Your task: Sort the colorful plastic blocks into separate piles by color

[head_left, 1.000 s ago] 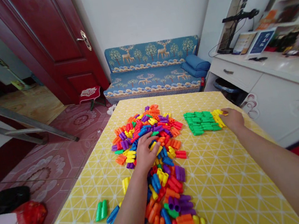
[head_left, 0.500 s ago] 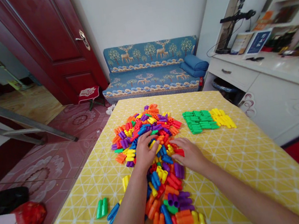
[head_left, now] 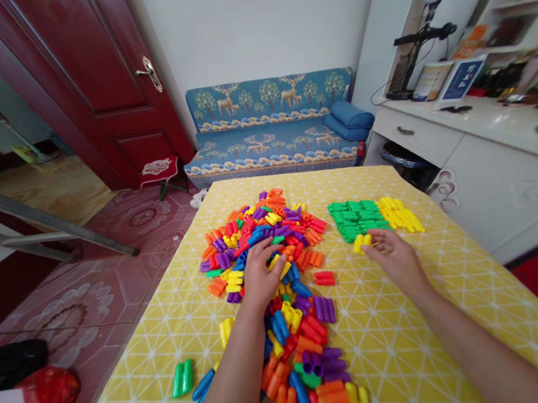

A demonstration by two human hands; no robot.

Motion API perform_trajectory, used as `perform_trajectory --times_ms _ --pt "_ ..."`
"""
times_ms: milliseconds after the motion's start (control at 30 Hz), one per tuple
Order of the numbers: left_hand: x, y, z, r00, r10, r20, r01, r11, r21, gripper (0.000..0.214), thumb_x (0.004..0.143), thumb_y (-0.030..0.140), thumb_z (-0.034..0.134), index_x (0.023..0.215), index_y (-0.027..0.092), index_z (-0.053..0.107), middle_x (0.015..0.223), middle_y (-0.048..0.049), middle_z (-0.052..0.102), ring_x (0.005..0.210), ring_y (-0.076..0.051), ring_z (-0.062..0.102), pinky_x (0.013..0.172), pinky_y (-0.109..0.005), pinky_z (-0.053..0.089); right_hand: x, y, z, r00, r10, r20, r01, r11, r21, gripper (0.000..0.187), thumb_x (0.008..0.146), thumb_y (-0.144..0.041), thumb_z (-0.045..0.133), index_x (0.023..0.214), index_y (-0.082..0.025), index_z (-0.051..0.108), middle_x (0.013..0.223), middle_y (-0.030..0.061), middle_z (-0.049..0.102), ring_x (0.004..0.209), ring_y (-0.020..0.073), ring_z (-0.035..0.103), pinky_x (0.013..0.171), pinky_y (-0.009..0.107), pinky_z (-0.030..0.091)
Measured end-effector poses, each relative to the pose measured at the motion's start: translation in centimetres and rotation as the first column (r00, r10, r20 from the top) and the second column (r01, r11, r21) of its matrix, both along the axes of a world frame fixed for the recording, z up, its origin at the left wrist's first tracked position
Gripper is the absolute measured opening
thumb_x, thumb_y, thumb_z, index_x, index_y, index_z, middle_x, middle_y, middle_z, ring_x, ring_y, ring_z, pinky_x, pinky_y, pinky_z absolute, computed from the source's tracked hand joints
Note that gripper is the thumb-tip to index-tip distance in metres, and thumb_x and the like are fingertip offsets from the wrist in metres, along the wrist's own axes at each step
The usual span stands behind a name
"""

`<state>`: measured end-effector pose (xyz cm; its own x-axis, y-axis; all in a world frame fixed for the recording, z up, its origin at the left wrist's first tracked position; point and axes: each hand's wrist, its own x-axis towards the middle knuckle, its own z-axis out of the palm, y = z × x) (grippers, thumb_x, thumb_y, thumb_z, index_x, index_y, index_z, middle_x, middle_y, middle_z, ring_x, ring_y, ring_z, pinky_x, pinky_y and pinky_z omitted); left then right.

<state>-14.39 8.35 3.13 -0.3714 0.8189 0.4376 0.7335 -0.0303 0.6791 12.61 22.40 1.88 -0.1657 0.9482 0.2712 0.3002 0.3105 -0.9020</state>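
Note:
My right hand [head_left: 396, 260] is closed, its thumb and fingertips pinching a yellow bullet-shaped plastic block [head_left: 361, 243], made of two joined tubes, just below the green rows. Over the mixed pile of blocks [head_left: 253, 231] rests my left hand [head_left: 261, 273], fingers curled and the thumb across another yellow bullet-shaped plastic block [head_left: 284, 268]. Flat rows of green blocks [head_left: 358, 217] lie at the right, with yellow rows [head_left: 399, 213] directly beside them. A red block [head_left: 324, 279] lies by itself right of the pile.
More mixed blocks [head_left: 313, 329] trail toward the near edge of the yellow patterned tablecloth [head_left: 421, 340]. A green block [head_left: 182, 378] lies at the left. Beyond the table stands a blue sofa [head_left: 274, 133]; a white cabinet [head_left: 512, 172] is on the right.
My right hand has moved right from the pile to below the green rows, carrying a yellow block. The red block now shows uncovered. My left hand stays nearly in place.

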Motion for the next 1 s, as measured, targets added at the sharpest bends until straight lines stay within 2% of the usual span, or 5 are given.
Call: perform_trajectory --times_ms 200,533,667,867,1000 --pt "0.0 0.1 -0.1 1.0 0.007 -0.004 -0.007 1.0 -0.004 0.022 0.086 0.033 0.06 0.103 0.024 0.071 0.125 -0.007 0.062 0.118 -0.025 0.054 0.103 -0.044 0.042 7.8 10.1 0.2 0.925 -0.358 0.127 0.36 0.933 0.01 0.05 0.063 -0.046 0.072 0.102 -0.018 0.061 0.083 0.006 0.066 0.065 0.0191 0.062 0.059 0.031 0.048" --pt "-0.1 0.1 -0.1 1.0 -0.002 -0.001 0.002 1.0 0.007 0.023 0.086 0.034 0.06 0.103 0.023 0.071 0.124 -0.0069 0.063 0.117 -0.025 0.055 0.102 -0.044 0.042 7.0 16.1 1.8 0.682 -0.279 0.676 0.317 0.946 0.071 0.035 0.069 -0.033 0.067 0.099 -0.016 0.072 0.091 0.0118 0.073 0.08 0.0263 0.066 0.064 0.034 0.046" --pt "-0.1 0.1 -0.1 1.0 0.001 0.001 -0.001 1.0 0.008 0.022 0.085 0.034 0.061 0.103 0.024 0.071 0.123 -0.0067 0.063 0.117 -0.025 0.055 0.102 -0.044 0.042 6.9 16.3 1.6 0.669 -0.3 0.68 0.301 0.946 0.121 0.031 0.067 -0.032 0.067 0.093 -0.016 0.074 0.087 0.0116 0.073 0.08 0.0268 0.066 0.068 0.036 0.048" --pt "0.0 0.0 -0.1 1.0 0.005 0.004 -0.005 1.0 -0.003 0.022 0.086 0.033 0.061 0.103 0.023 0.071 0.124 -0.0068 0.063 0.118 -0.025 0.054 0.103 -0.044 0.041 5.1 12.6 1.8 0.832 -0.375 0.409 0.249 0.911 0.33 0.033 0.077 -0.026 0.055 0.104 -0.015 0.069 0.107 0.0113 0.068 0.076 0.0183 0.065 0.073 0.033 0.05" --pt "0.1 0.0 -0.1 1.0 0.007 0.007 -0.007 1.0 -0.002 0.022 0.086 0.033 0.061 0.103 0.023 0.071 0.125 -0.0068 0.062 0.119 -0.024 0.054 0.104 -0.043 0.041 0.6 5.1 2.0 0.971 -0.035 0.238 -0.053 0.934 0.353 0.026 0.082 -0.03 0.054 0.101 -0.018 0.067 0.102 0.0087 0.066 0.08 0.0175 0.064 0.068 0.03 0.052"
